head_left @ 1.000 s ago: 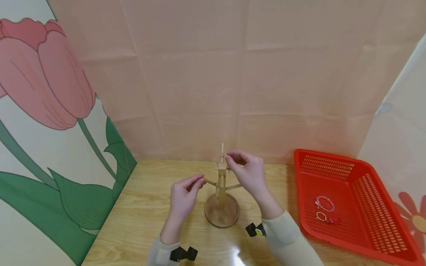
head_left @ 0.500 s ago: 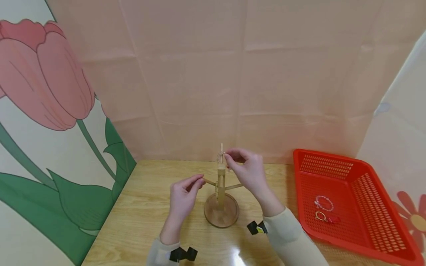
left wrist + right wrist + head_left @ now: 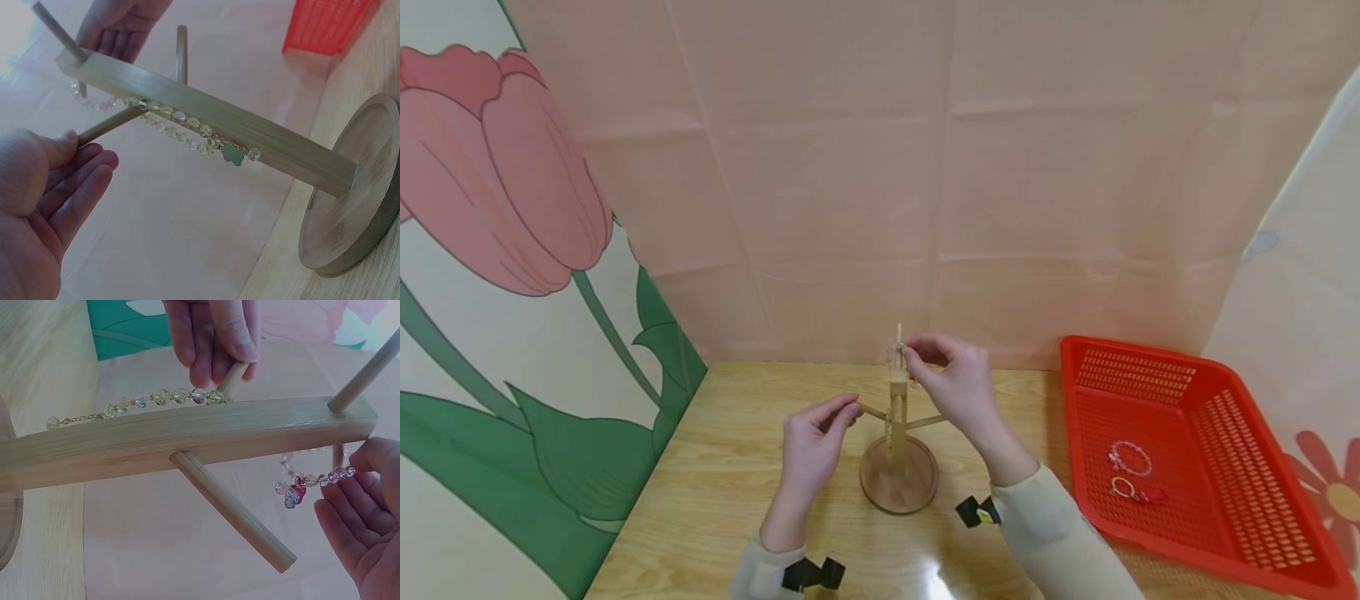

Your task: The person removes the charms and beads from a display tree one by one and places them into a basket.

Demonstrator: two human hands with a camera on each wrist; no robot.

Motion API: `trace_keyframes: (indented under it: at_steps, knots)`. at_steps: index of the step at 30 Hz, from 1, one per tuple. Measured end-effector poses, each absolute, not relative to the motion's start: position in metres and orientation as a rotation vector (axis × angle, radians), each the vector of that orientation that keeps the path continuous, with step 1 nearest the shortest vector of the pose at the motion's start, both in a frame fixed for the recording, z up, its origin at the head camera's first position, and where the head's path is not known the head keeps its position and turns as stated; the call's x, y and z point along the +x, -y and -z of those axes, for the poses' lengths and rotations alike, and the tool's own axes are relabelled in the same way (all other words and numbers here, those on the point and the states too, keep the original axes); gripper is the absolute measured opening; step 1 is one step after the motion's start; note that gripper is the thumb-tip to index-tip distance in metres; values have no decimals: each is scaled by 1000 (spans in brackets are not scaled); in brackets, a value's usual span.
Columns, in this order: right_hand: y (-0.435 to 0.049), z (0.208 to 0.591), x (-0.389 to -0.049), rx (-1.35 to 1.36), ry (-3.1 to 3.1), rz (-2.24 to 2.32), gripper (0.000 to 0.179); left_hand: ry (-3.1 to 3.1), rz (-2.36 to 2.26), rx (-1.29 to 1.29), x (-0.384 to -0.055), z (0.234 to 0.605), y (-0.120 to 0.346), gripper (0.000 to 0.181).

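Observation:
A wooden peg stand (image 3: 206, 115) rises from a round base (image 3: 921, 487) on the table. My left hand (image 3: 812, 442) pinches the end of its left peg (image 3: 109, 127) between thumb and index finger. From that peg hangs a yellow beaded bracelet (image 3: 160, 397) with a green charm (image 3: 233, 155), lying along the post. At the top, my right hand (image 3: 961, 387) pinches a pale pink beaded bracelet (image 3: 324, 480), which carries a pink and silvery charm (image 3: 295, 492). This bracelet is by the upper rear peg; whether it fully encircles the peg is partly hidden by the post.
To the right stands a red plastic basket (image 3: 1195, 533). Inside lie a pink beaded bracelet (image 3: 1131, 458) and a gold-coloured ring (image 3: 1123, 487) with a red piece attached. A bare lower peg (image 3: 234, 512) juts out on the right side. Behind the table hangs a pinkish cloth (image 3: 850, 208).
Very little differs. The right hand has shifted slightly with the pale pink bracelet, whose beads look more spread out around the upper peg. The left hand keeps its place on the peg.

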State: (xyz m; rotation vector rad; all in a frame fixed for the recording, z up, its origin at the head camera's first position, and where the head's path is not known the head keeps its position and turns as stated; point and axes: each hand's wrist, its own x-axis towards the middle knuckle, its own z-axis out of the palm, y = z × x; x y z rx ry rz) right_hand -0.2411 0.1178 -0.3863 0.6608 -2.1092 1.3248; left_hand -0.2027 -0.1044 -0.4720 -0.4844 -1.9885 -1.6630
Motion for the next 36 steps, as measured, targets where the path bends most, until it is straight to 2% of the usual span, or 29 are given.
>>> trace_keyframes:
  at_steps: [18,36]
  knots:
    - [-114,387,-246,633,2136,-1325,12,1996,1674,-472,-201,471,104,13]
    - [-110,390,-258,581,2036,-1289,10,2006,1632,-492,-200,470,105,13]
